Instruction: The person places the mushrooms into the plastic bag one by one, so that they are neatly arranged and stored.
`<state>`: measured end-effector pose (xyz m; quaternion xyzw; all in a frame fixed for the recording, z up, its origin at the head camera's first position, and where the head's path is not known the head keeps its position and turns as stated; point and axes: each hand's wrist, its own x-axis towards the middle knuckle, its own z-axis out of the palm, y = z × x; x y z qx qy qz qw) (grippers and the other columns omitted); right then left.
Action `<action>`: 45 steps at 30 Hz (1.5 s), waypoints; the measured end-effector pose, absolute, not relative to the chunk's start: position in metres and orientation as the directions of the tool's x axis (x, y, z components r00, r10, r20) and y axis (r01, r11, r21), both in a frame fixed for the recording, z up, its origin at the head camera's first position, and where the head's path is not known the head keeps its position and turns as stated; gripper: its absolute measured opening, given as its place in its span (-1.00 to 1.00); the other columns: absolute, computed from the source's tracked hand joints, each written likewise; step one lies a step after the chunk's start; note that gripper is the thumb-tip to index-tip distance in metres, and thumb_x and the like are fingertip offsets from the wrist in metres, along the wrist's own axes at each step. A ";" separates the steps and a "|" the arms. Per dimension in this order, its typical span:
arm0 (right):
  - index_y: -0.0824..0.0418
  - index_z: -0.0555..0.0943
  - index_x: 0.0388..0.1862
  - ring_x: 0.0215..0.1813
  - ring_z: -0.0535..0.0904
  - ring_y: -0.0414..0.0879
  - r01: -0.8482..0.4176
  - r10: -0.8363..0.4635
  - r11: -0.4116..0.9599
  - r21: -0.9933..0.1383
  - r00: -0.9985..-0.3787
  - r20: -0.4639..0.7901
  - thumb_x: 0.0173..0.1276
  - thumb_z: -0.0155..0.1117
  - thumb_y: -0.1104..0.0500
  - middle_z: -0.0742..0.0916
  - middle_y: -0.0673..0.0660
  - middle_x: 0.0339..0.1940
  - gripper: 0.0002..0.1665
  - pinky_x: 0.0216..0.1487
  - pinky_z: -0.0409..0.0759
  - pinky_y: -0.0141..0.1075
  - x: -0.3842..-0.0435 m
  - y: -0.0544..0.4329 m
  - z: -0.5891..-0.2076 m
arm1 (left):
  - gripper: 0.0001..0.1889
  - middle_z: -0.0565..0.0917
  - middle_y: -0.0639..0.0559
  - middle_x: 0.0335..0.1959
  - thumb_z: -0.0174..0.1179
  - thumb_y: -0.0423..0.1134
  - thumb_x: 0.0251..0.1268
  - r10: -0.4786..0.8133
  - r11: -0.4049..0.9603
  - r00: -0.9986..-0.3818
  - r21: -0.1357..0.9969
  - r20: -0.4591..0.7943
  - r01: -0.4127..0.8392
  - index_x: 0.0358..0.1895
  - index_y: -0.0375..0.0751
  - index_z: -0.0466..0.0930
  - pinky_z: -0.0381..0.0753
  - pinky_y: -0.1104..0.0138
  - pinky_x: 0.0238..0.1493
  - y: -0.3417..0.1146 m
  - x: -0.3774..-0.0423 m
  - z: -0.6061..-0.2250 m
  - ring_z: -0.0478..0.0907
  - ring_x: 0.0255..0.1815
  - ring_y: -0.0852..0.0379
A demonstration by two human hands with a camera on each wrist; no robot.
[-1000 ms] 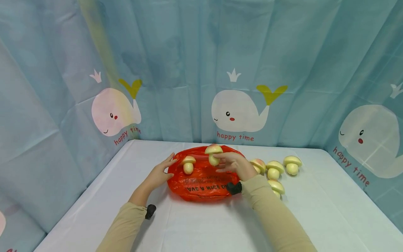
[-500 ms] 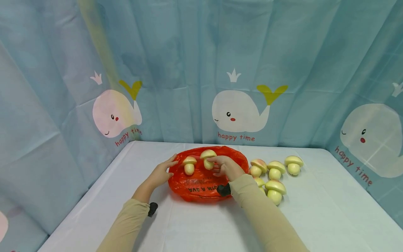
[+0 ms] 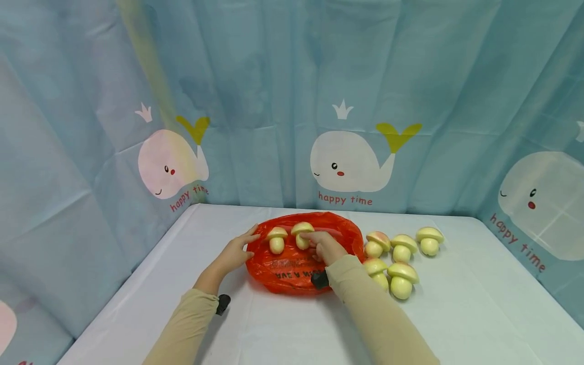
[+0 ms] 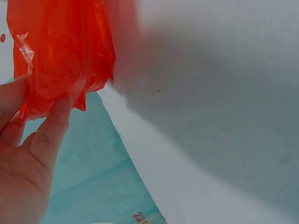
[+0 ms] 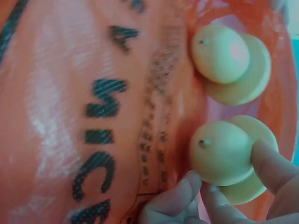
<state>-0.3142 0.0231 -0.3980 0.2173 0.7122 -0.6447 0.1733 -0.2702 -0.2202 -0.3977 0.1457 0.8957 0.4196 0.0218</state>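
A red plastic bag (image 3: 285, 262) with dark lettering lies spread open at the table's middle. My left hand (image 3: 233, 253) touches its left edge, thumb and fingers spread and fairly straight. From the left wrist view, the fingers of that hand (image 4: 28, 154) show against the bag's side. Two pale yellow mushrooms stand in the bag: a left mushroom (image 3: 276, 243) and a right mushroom (image 3: 300, 239). My right hand (image 3: 327, 246) pinches the right mushroom, with fingers at its cap and stem. In the right wrist view this mushroom (image 5: 219, 154) sits beside the other mushroom (image 5: 222, 56).
Several more mushrooms stand right of the bag, among them a front mushroom (image 3: 402, 280) and a far right mushroom (image 3: 430, 241). The table (image 3: 274, 329) has a white cover. A blue curtain (image 3: 274, 126) with whale prints hangs behind and at the sides.
My right hand has brought the right mushroom left and down into the bag, beside the left mushroom. The left hand has stayed at the bag's edge.
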 end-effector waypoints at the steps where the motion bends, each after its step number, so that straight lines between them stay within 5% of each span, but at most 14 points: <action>1: 0.25 0.48 -0.11 -0.31 0.42 -0.02 0.529 0.092 0.088 -0.844 -0.848 -0.522 0.17 0.43 -0.04 0.56 0.12 -0.32 -0.50 -0.22 0.44 -0.31 -0.315 0.022 -0.400 | -0.42 0.04 -0.20 0.54 0.01 -0.68 0.18 0.281 0.607 -0.956 0.757 0.082 0.243 0.35 -0.53 0.29 0.10 -0.11 0.41 -0.220 -0.270 -0.398 -0.07 0.51 -0.28; 24: 0.28 0.51 -0.02 -0.14 0.49 0.07 0.442 0.038 0.092 -0.892 -0.897 -0.441 0.16 0.44 -0.07 0.59 0.19 -0.19 -0.43 0.00 0.50 -0.17 -0.300 0.023 -0.395 | -0.41 0.07 -0.24 0.53 0.00 -0.68 0.17 0.302 0.618 -0.949 0.738 0.094 0.270 0.36 -0.55 0.26 0.11 -0.11 0.40 -0.219 -0.271 -0.399 -0.02 0.50 -0.30; 37: 0.25 0.53 0.04 -0.14 0.54 0.04 0.528 0.095 0.132 -0.839 -0.849 -0.519 0.02 0.56 -0.09 0.62 0.19 -0.21 -0.29 -0.03 0.62 -0.23 -0.313 0.027 -0.397 | -0.41 0.02 -0.19 0.55 -0.01 -0.68 0.19 0.307 0.599 -0.948 0.758 0.081 0.259 0.36 -0.53 0.27 0.13 -0.09 0.40 -0.218 -0.273 -0.402 -0.07 0.52 -0.27; 45: 0.30 0.34 0.31 0.06 0.53 0.13 0.507 -0.001 0.095 -0.857 -0.860 -0.510 0.12 0.49 -0.07 0.60 0.29 0.04 -0.11 0.13 0.57 -0.12 -0.314 0.034 -0.394 | -0.42 0.05 -0.23 0.53 -0.02 -0.68 0.18 0.298 0.616 -0.949 0.740 0.099 0.270 0.35 -0.56 0.27 0.10 -0.12 0.40 -0.218 -0.271 -0.402 -0.04 0.50 -0.31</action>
